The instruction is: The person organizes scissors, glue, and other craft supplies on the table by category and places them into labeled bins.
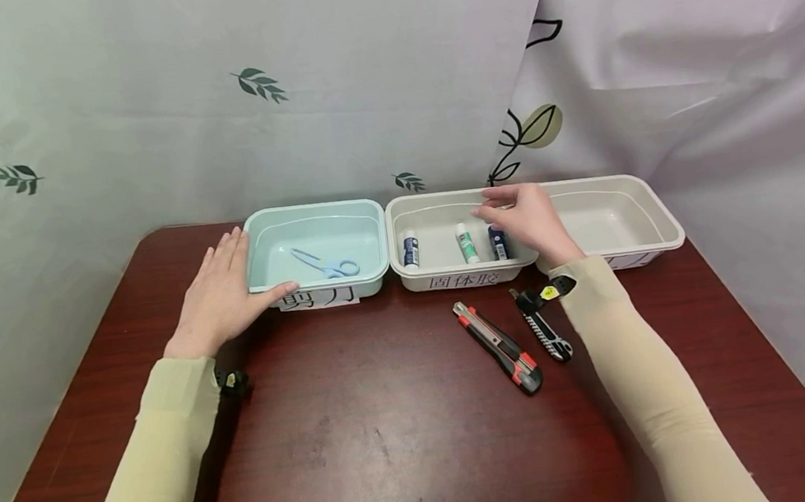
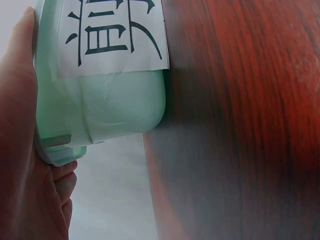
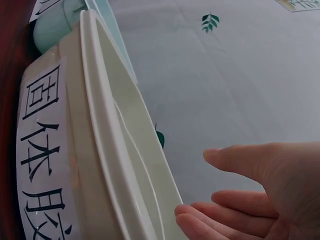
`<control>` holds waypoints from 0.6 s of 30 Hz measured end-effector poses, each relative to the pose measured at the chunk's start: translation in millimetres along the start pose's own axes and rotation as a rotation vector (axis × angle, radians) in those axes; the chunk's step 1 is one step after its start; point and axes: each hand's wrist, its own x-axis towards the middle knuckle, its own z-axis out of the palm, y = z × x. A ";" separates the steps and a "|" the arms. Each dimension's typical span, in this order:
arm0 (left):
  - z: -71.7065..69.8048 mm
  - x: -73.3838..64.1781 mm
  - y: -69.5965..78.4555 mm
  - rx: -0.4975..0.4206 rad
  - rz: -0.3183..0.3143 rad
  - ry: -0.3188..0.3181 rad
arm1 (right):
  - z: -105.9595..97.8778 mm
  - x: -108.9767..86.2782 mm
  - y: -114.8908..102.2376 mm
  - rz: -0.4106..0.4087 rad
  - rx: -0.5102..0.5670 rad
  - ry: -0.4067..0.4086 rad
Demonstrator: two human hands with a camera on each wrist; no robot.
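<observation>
My left hand [image 1: 219, 292] rests against the left end of a light blue bin [image 1: 272, 282], its fingers along the side and its thumb over the front rim. Blue scissors [image 1: 329, 263] lie inside that bin. Above the right part of the cream middle bin [image 1: 434, 198] is my right hand [image 1: 527, 220]. Its thumb and fingers are apart with nothing between them, as the right wrist view shows. Within the middle bin are a dark blue glue stick [image 1: 411, 250], a green and white glue stick [image 1: 466, 245] and another dark blue glue stick [image 1: 499, 243], partly behind the hand.
A red and black utility knife [image 1: 499, 348] lies on the dark red table [image 1: 336, 457]. Beside it is a black and silver utility knife [image 1: 548, 332], close to my right wrist. The right-hand cream bin [image 1: 655, 214] stands against the middle one, and a patterned cloth hangs behind.
</observation>
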 end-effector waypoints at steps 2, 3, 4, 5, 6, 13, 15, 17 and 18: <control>0.3 0.1 0.0 0.002 0.002 0.003 | 0.5 -1.1 0.3 -0.015 -0.028 -0.002; 0.4 0.1 0.1 0.001 0.003 0.004 | 0.6 -1.7 0.1 -0.021 -0.037 0.000; 0.4 0.1 0.2 0.001 0.002 0.004 | 0.2 -2.6 -0.3 -0.024 -0.046 0.001; 0.3 0.4 0.1 0.001 0.002 0.006 | 0.0 -3.4 -0.8 -0.029 -0.052 0.002; 0.6 0.6 0.2 0.000 0.002 0.006 | -0.4 -4.2 -1.1 -0.034 -0.061 0.002; 0.5 0.4 0.4 0.000 -0.001 0.002 | -2.4 -10.0 -3.9 -0.051 -0.080 0.011; 0.7 0.2 0.3 -0.001 -0.001 0.003 | -3.3 -12.0 -5.2 -0.055 -0.092 0.013; 1.1 0.5 -0.1 -0.001 0.000 0.005 | -4.2 -14.3 -6.6 -0.060 -0.098 0.012; 1.2 0.4 -0.2 -0.001 0.000 0.005 | -4.7 -15.4 -7.4 -0.061 -0.103 0.013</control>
